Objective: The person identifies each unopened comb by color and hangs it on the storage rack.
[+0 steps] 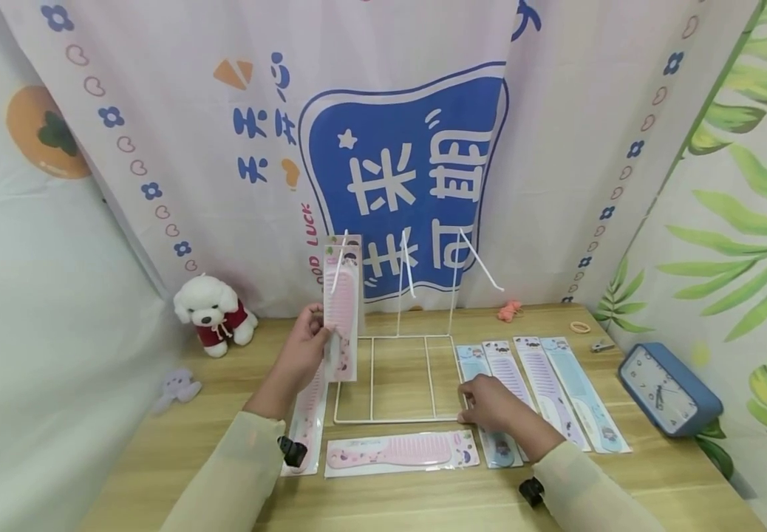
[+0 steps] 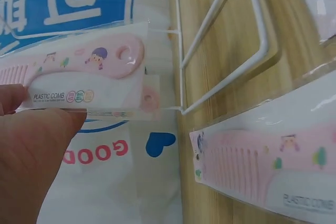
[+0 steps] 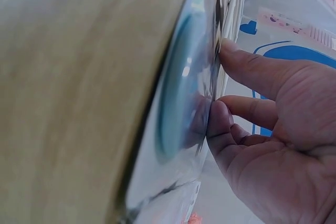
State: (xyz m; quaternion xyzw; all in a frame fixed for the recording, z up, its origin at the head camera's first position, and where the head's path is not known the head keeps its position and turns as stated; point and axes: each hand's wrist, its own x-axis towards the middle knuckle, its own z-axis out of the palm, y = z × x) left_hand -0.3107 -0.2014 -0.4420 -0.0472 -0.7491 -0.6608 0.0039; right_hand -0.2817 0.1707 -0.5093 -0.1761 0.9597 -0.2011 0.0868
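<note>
My left hand point(image 1: 305, 343) pinches the lower left edge of a packaged pink comb point(image 1: 341, 318), held upright at the left hook of a white wire rack point(image 1: 397, 421). In the left wrist view, the thumb lies along the pack of this pink comb point(image 2: 113, 59). Behind it another pink comb pack point(image 2: 149, 98) shows, mostly hidden. My right hand point(image 1: 493, 403) grips the rack's front right base corner, thumb and fingertips at the wire. Below that hand lies a packaged blue comb point(image 1: 499, 447), partly covered by it; the right wrist view shows this blue comb point(image 3: 181, 98) close up.
Pink comb packs lie left of the rack point(image 1: 307, 410) and before it point(image 1: 410, 451). Purple point(image 1: 546, 380) and blue point(image 1: 583, 395) packs line the right. A blue clock point(image 1: 672, 388), hair tie point(image 1: 579, 326), clip point(image 1: 601, 346), plush dog point(image 1: 213, 314) and purple toy point(image 1: 177, 388) stand around.
</note>
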